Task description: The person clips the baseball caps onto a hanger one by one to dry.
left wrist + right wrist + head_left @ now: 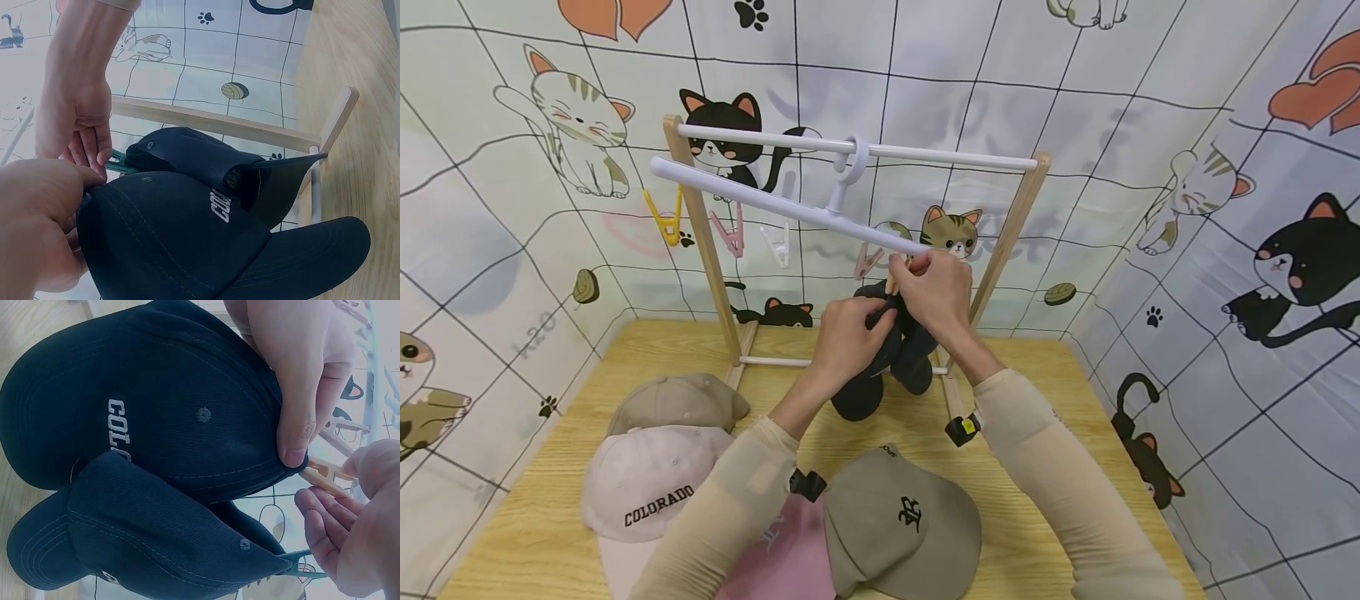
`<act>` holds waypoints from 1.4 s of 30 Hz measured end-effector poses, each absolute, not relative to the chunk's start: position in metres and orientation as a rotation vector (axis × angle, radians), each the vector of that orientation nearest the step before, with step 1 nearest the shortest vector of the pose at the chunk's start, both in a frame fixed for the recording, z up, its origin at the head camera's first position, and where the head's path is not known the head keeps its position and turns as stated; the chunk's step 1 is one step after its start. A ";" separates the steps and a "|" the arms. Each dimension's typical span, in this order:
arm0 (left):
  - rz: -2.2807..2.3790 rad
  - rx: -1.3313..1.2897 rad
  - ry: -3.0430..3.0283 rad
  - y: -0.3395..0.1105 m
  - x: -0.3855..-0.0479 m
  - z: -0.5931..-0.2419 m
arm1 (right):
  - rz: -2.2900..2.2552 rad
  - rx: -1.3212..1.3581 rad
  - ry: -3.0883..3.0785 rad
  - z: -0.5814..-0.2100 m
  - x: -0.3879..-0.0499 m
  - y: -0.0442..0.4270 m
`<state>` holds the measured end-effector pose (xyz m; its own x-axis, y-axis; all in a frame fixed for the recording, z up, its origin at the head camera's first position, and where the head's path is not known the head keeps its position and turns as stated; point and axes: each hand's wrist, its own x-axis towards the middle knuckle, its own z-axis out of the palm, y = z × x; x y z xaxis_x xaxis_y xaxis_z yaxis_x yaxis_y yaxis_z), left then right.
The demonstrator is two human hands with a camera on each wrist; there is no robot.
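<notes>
My left hand (850, 337) pinches the edge of a dark navy cap (169, 406) with white lettering between thumb and fingers. Just above it, my right hand (938, 287) pinches a light orange clothespin (325, 476), whose tip meets the cap's edge. Behind this cap, a second dark cap (156, 531) hangs from a green clothespin (303, 565). Over both hands slopes a white clip hanger (805, 210), its right end lower and partly hidden by the right hand. Its hook goes over the white rod (752, 138) of a wooden rack.
Yellow (664, 221), pink (730, 231), white (777, 245) and pale pink clothespins (867, 260) hang along the hanger. On the wooden table lie a beige cap (673, 400), a pale COLORADO cap (640, 475), a pink cap (790, 550) and a khaki cap (887, 517).
</notes>
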<state>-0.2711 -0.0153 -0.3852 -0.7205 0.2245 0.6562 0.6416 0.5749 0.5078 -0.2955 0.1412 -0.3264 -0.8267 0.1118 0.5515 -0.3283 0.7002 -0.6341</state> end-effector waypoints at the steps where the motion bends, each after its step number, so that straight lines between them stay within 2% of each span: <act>1: -1.029 -0.692 -2.276 -0.015 -0.271 -0.385 | 1.015 0.170 -2.336 -0.327 -0.296 0.141; 42: -0.946 -0.707 -2.305 -0.013 -0.272 -0.374 | 0.890 0.278 -2.294 -0.330 -0.299 0.142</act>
